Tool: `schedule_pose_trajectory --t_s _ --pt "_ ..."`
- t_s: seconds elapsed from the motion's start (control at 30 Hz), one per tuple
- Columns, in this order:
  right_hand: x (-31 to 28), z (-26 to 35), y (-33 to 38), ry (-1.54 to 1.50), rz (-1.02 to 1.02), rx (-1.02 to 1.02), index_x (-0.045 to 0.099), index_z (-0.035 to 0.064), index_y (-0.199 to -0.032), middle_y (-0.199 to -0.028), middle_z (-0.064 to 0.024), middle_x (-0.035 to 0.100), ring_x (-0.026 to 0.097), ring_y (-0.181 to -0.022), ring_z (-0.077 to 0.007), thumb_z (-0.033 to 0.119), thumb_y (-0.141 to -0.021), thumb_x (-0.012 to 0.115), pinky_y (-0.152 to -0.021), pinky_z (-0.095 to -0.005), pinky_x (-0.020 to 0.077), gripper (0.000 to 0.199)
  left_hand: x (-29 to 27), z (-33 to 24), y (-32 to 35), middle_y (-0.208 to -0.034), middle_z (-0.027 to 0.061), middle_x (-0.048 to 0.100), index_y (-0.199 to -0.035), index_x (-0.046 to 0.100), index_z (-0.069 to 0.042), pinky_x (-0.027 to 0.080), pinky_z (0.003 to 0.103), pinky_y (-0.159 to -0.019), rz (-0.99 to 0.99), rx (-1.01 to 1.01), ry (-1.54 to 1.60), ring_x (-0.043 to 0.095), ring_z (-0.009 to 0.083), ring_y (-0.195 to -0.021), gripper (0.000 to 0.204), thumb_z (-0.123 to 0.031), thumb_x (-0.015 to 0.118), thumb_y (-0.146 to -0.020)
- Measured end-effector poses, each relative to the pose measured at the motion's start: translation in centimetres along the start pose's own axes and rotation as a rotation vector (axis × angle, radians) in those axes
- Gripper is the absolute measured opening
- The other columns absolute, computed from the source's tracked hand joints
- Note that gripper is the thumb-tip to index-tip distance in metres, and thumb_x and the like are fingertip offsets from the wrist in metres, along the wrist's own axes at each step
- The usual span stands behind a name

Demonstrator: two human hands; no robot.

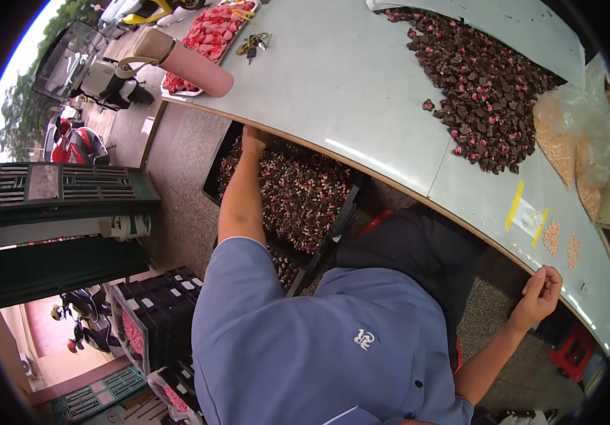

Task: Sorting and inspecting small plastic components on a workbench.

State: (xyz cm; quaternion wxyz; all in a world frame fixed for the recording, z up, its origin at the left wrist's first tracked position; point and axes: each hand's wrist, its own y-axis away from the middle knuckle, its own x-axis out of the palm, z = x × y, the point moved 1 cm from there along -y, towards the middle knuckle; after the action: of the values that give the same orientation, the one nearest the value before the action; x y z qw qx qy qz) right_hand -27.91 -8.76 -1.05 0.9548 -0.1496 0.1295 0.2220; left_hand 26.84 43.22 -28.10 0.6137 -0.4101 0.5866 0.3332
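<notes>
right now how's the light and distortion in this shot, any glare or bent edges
Head view: even daylight, a pale glare streak on the white table; its straight front edge bows into a curve and the corners go black from the fisheye. The sky at far left is blown out. The tray of dark pieces under the table sits in shade, where the left hand reaches; the right hand is sharp.

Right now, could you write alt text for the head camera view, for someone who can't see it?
Seen from above, a person in a blue shirt reaches the left hand into a black tray of small dark, red-marked pieces under a pale table, while the right hand rests loosely closed at the table's edge. On the table lie a heap of similar dark pieces, a pink bottle and keys.
</notes>
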Motion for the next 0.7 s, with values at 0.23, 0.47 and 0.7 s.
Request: schedule_pose_trajectory --t_s 0.23,0.47,0.7 --pt "1.0 1.2 -1.1 -0.061 0.049 -0.036 0.058 0.0011 -0.102 -0.072 0.0029 0.047 0.038 -0.057 -0.0022 0.008 -0.098 0.057 -0.05 -0.0182 0.0293 0.008 -12.5 -5.0 5.8 -0.104 0.0188 0.069 -0.111 0.065 0.003 0.051 0.039 -0.086 -0.508 -0.39 0.55 0.067 0.0319 -0.096 0.028 -0.014 0.061 -0.09" --pt "2.9 1.0 -1.6 -0.127 0.1 -0.057 0.058 0.0017 -0.1 -0.073 0.0049 0.049 0.04 -0.058 -0.0012 0.006 -0.097 0.057 -0.05 -0.0173 0.0296 0.005 -27.0 -21.7 7.8 -0.116 0.0128 0.061 -0.126 0.05 0.005 0.049 0.028 -0.081 -0.807 -0.041 0.923 0.06 0.0165 -0.089 0.031 -0.008 0.051 -0.099" --pt "0.9 2.2 -0.2 -0.076 0.078 -0.162 0.058 0.0007 -0.096 -0.079 0.0042 0.052 0.042 -0.069 -0.0019 0.004 -0.095 0.059 -0.061 -0.0171 0.0336 0.004 -32.1 -41.5 2.0 -0.127 0.0193 0.058 -0.123 0.06 -0.004 0.046 0.043 -0.098 -0.259 0.792 0.721 0.056 0.0375 -0.116 0.048 -0.02 0.075 -0.08"
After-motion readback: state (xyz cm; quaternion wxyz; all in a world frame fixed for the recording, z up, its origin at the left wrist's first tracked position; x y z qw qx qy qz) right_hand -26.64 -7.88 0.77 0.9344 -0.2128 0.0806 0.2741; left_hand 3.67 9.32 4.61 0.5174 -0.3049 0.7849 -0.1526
